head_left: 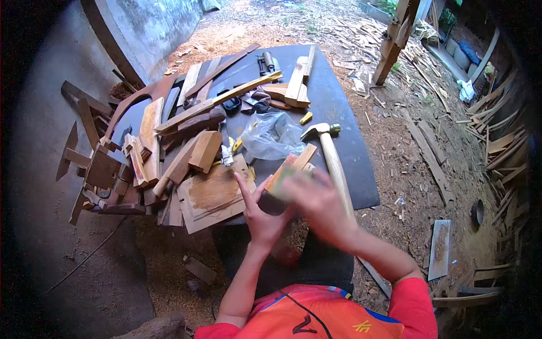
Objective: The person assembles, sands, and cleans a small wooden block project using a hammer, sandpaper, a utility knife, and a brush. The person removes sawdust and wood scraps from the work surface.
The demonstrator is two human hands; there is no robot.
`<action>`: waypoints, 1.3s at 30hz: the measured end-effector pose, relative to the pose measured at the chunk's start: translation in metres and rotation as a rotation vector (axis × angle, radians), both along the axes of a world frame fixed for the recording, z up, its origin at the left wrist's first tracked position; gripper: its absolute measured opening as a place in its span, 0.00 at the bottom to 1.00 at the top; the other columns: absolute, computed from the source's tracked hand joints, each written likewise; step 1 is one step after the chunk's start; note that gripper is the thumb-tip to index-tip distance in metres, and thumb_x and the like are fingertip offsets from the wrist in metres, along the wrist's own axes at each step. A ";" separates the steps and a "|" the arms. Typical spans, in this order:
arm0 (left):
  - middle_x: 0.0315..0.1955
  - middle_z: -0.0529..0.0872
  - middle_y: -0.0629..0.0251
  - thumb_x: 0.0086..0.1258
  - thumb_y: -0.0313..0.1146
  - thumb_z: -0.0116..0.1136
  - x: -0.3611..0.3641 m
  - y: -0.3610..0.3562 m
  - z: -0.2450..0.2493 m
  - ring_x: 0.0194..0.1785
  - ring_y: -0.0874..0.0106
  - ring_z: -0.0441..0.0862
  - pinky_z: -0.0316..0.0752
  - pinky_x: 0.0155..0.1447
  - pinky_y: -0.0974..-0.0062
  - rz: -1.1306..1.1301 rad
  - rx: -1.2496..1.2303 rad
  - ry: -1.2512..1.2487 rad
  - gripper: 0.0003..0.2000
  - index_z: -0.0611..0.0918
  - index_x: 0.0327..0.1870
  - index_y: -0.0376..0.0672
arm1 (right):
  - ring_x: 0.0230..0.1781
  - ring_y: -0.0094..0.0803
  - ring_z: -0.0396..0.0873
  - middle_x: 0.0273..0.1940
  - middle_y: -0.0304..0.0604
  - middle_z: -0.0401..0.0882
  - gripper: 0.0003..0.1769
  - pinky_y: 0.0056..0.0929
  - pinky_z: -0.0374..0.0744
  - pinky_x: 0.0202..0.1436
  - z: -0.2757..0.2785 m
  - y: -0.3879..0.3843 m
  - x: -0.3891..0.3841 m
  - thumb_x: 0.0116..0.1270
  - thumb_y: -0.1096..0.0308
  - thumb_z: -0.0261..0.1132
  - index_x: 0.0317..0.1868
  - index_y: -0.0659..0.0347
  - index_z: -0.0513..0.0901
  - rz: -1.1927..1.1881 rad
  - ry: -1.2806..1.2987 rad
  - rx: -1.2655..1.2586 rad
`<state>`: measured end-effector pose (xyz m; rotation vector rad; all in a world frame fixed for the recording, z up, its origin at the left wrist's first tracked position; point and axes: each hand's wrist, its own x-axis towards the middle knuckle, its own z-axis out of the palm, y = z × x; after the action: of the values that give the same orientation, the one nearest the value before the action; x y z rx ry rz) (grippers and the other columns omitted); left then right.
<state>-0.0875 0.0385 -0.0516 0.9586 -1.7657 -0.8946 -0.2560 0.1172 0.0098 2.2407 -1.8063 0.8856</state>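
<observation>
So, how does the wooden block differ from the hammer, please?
The wooden block is short and held in the left hand, the blurred right hand against it; the hammer is long and lies on the black table. The hammer has a metal head; the block has none. Both show pale wood.

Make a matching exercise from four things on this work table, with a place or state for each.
Things:
1. claw hammer
2. clear plastic bag
3. wooden block
4. flat board

Places or states:
A. held by the left hand, under the blurred right hand
B. crumpled, in the middle of the dark table
C. lying right of both hands, head away from the person
D. at the table's near edge, left of the left hand

Pairs: 1-C, 2-B, 3-A, 4-D
</observation>
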 end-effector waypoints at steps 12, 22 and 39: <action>0.66 0.92 0.49 0.54 0.41 0.94 -0.004 -0.003 -0.002 0.68 0.52 0.91 0.82 0.76 0.57 -0.002 -0.002 0.042 0.78 0.36 0.95 0.38 | 0.70 0.47 0.88 0.64 0.52 0.92 0.22 0.58 0.74 0.83 0.002 -0.018 -0.023 0.74 0.72 0.65 0.67 0.61 0.87 -0.225 0.135 -0.018; 0.66 0.92 0.48 0.54 0.41 0.93 -0.003 -0.002 -0.007 0.67 0.52 0.91 0.82 0.75 0.56 -0.006 -0.017 0.059 0.77 0.38 0.95 0.35 | 0.68 0.50 0.90 0.63 0.47 0.94 0.26 0.57 0.74 0.83 -0.002 -0.007 0.013 0.68 0.78 0.68 0.67 0.56 0.91 -0.173 0.100 0.011; 0.57 0.95 0.57 0.62 0.22 0.80 0.028 0.003 0.018 0.69 0.46 0.88 0.83 0.73 0.50 -0.080 -0.441 0.007 0.16 0.97 0.52 0.45 | 0.66 0.51 0.90 0.64 0.49 0.93 0.21 0.49 0.81 0.78 0.027 0.022 -0.047 0.72 0.65 0.81 0.63 0.58 0.93 -0.074 -0.569 0.015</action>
<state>-0.0594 0.0416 -0.0340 0.6000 -1.8986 -0.5196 -0.3025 0.1389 0.0368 2.0435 -2.0882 1.6230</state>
